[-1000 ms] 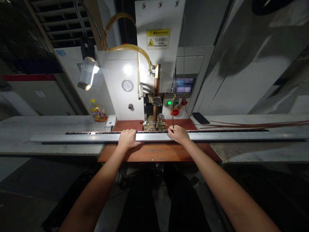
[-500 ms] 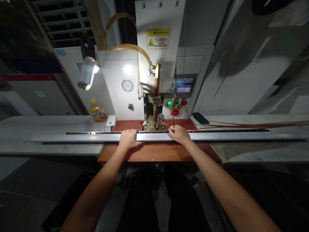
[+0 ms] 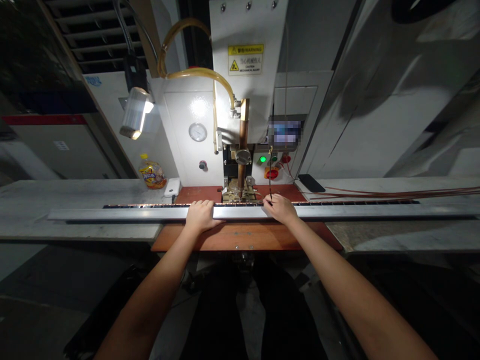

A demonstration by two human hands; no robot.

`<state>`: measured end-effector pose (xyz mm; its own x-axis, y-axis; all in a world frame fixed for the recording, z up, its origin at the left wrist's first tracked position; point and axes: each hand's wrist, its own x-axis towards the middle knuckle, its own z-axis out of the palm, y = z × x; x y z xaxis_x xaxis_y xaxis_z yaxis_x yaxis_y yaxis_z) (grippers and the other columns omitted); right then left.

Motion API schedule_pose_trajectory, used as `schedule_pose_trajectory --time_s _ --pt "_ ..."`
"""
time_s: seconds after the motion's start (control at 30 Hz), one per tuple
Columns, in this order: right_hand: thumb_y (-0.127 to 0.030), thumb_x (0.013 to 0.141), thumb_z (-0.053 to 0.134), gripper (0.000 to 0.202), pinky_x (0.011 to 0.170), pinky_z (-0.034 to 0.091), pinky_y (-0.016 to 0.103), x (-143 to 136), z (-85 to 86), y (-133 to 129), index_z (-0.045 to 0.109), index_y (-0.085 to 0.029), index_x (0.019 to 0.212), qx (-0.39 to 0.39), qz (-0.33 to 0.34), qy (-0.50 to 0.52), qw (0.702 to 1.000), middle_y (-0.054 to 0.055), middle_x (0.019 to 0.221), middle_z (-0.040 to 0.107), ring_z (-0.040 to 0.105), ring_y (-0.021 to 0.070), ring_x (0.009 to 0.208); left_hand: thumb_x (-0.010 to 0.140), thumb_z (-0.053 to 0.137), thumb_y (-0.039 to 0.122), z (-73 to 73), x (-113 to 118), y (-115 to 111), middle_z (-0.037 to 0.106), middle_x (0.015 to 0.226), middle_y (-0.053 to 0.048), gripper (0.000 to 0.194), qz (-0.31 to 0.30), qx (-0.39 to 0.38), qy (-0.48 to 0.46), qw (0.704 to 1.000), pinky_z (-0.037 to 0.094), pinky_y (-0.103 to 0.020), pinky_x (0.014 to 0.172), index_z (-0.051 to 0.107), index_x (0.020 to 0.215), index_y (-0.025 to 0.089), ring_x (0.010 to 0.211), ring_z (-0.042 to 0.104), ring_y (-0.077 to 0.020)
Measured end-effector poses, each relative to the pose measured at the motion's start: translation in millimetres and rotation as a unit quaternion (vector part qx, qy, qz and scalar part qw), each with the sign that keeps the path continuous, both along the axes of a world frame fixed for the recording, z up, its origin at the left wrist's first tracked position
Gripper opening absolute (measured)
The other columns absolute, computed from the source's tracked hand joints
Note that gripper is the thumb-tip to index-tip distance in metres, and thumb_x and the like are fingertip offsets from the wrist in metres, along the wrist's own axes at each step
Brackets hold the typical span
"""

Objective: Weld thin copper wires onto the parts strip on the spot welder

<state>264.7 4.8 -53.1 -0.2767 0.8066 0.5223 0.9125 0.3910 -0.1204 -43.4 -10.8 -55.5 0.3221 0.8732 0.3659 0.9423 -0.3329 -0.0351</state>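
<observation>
Where left hand [image 3: 200,216] clears right hand [image 3: 281,209], the bar's edge [image 3: 240,213] shows.

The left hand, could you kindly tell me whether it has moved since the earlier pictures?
Yes, slightly: judged against the fixed round gauge, the left hand, which is on the metal bar, has shifted a little to the right.

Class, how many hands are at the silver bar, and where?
2. The left hand is on the silver bar, left of the copper rod; the right hand is at the bar, right of the rod. No others show.
</observation>
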Motion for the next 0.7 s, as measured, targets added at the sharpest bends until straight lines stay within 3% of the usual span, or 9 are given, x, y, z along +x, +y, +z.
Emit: schedule_pose_trajectory --time_s 0.7 --pt "-0.029 0.09 0.043 0.027 0.067 0.034 0.027 5.7 -4.1 2.1 0.062 -0.022 0.073 0.01 0.001 0.011 1.0 0.004 0.075 0.065 0.056 0.0179 0.077 0.065 0.062 0.072 2.2 4.5 -1.4 0.065 0.106 -0.013 0.064 0.004 -0.023 -0.013 1.0 0.035 -0.043 0.09 0.06 0.104 0.021 0.103 0.056 -0.0325"
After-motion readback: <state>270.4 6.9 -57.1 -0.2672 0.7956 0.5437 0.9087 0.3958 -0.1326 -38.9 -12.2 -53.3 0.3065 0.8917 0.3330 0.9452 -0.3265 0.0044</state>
